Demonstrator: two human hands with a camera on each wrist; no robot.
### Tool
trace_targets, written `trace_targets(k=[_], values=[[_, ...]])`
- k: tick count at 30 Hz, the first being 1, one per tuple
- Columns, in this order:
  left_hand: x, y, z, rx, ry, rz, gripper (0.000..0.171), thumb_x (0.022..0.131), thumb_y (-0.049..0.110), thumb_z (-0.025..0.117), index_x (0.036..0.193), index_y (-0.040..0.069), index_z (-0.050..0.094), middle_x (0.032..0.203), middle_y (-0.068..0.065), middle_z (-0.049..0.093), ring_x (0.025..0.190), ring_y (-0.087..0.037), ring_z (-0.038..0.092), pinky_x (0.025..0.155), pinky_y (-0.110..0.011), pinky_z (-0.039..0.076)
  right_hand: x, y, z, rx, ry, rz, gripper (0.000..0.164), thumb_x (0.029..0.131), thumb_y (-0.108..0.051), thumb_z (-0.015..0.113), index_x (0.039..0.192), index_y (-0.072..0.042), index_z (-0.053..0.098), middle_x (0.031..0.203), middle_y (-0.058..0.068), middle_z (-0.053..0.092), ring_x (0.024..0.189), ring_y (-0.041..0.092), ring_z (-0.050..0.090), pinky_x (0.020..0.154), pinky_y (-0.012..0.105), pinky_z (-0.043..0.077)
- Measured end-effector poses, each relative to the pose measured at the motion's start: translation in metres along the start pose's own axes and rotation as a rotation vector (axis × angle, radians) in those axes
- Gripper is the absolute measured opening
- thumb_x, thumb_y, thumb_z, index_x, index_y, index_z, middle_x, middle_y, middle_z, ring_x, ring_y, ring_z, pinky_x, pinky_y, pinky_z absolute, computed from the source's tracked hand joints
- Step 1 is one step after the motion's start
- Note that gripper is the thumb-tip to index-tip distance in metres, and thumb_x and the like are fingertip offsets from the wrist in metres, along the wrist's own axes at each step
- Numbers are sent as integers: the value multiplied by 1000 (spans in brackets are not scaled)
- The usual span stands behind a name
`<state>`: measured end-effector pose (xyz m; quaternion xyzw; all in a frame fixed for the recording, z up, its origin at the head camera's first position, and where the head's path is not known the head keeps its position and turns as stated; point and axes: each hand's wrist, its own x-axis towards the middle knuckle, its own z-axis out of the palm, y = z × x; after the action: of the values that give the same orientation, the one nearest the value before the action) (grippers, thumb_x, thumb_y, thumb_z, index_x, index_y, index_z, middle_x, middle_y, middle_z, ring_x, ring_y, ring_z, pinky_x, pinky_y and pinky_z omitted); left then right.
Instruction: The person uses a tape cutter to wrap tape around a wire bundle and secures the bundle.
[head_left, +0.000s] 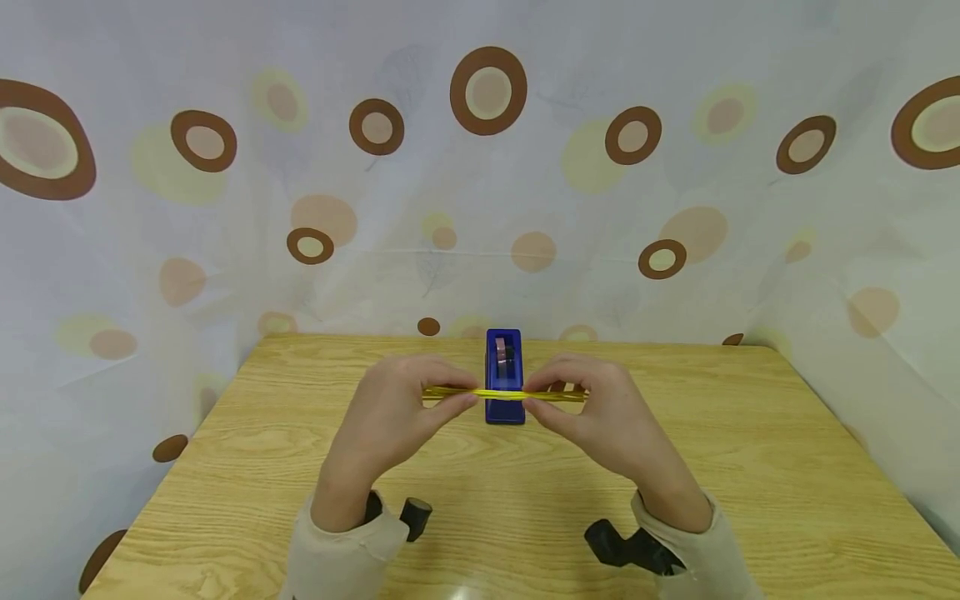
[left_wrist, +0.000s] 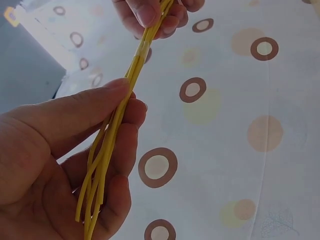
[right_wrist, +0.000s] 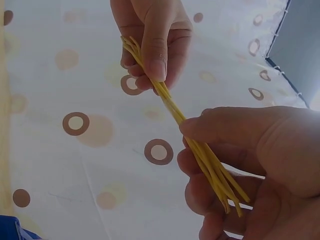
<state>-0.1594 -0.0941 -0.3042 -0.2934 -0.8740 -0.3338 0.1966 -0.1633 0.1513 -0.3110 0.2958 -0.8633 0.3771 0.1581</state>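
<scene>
A bundle of thin yellow strands point(head_left: 501, 395) is held level above the table, pinched from both sides. My left hand point(head_left: 397, 412) grips its left part between thumb and fingers. The right hand point(head_left: 603, 408) pinches the right part the same way. Between the hands, a shiny clear band, looking like tape point(left_wrist: 143, 50), wraps the middle of the bundle. In the left wrist view the loose strand ends point(left_wrist: 95, 190) fan out over the left palm. Strand ends point(right_wrist: 225, 187) also spread beside the right fingers in the right wrist view.
Behind the bundle, a blue tape dispenser point(head_left: 506, 412) with a tape roll point(head_left: 502, 354) stands on the wooden table point(head_left: 495, 492). A curtain point(head_left: 420, 192) with brown circles hangs along the back and sides. Black wrist-camera mounts point(head_left: 626, 546) stick out near both cuffs.
</scene>
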Motion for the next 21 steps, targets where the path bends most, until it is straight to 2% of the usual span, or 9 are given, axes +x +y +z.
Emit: trace_targets(k=[9, 16, 21], values=[[0, 0, 1, 2, -6, -14, 14, 82, 18, 82, 96, 18, 80, 94, 9, 74, 84, -5, 67, 74, -31, 53, -1, 3, -3, -13, -20, 26, 14, 84, -11, 80, 93, -21, 76, 91, -15, 66, 79, 9, 58, 66, 33, 46], [1, 0, 3, 0, -4, 29, 11, 82, 16, 82, 93, 19, 80, 92, 10, 73, 83, -4, 66, 72, -29, 53, -2, 4, -6, -15, -30, 44, 14, 85, -12, 80, 93, -22, 76, 90, -16, 66, 79, 8, 59, 67, 35, 46], [0, -2, 8, 16, -5, 31, 10, 82, 16, 82, 92, 18, 80, 90, 10, 73, 80, -4, 65, 70, -28, 52, -4, 10, -4, -15, -41, 49, 13, 85, -12, 79, 94, -22, 76, 90, -16, 66, 80, 5, 60, 68, 34, 46]])
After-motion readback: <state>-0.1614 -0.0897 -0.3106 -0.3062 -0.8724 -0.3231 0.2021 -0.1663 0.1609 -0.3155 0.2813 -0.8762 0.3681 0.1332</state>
